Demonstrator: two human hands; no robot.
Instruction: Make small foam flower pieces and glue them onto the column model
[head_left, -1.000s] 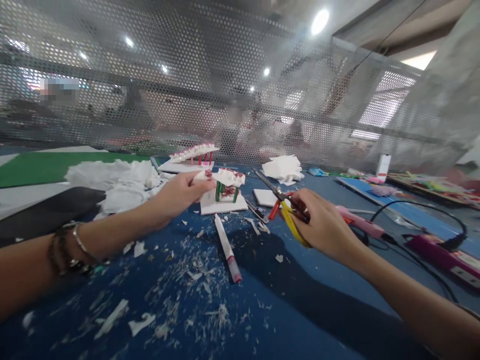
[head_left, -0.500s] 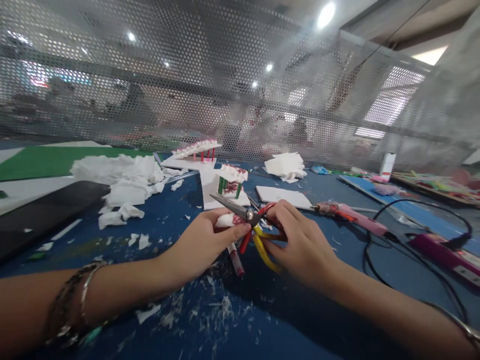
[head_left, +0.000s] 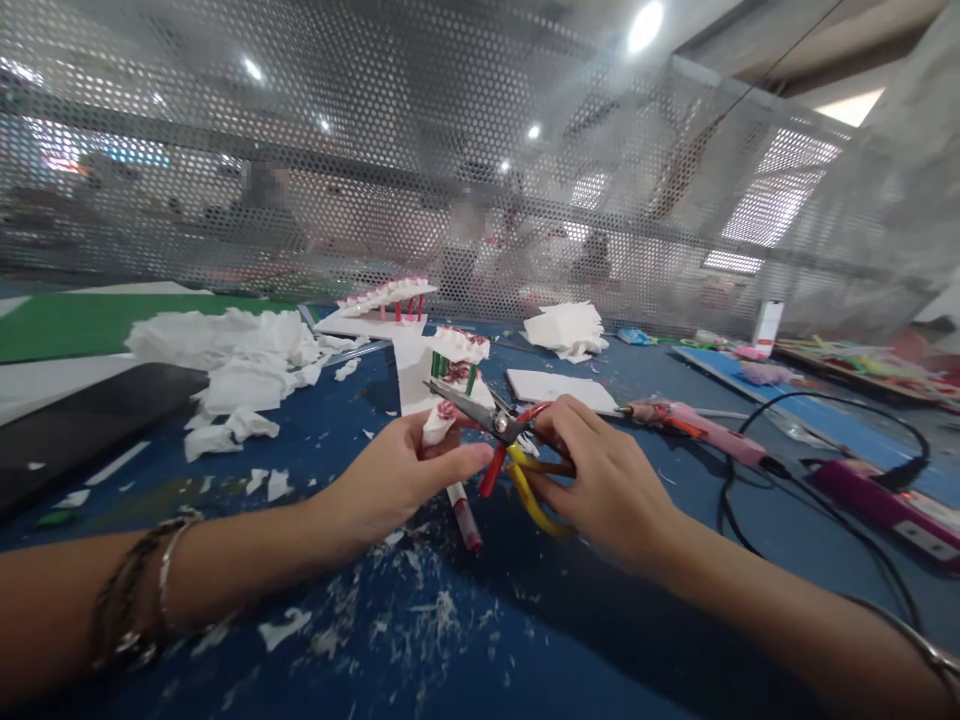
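Observation:
My left hand [head_left: 401, 475] pinches a small white foam piece [head_left: 437, 423] with a reddish top, held upright over the blue table [head_left: 525, 640]. My right hand [head_left: 600, 480] grips scissors [head_left: 501, 432] with red and yellow handles; their blades point left and meet the foam piece. A white marker with a pink cap [head_left: 461, 510] lies on the table just below both hands. Behind the hands stands a small foam model [head_left: 454, 365] on green and red posts.
Crumpled white foam scraps [head_left: 232, 365] lie at the left, shavings litter the table front. A second foam model [head_left: 386, 305] and a foam sheet [head_left: 559, 390] sit further back. A pink glue gun [head_left: 705, 430] with black cable [head_left: 825, 420] lies right. A perforated metal screen [head_left: 450, 150] closes the back.
My left hand brought the foam piece back from the model toward me. My right hand swung the scissors leftward until their blades reached the piece, which is now tilted upright.

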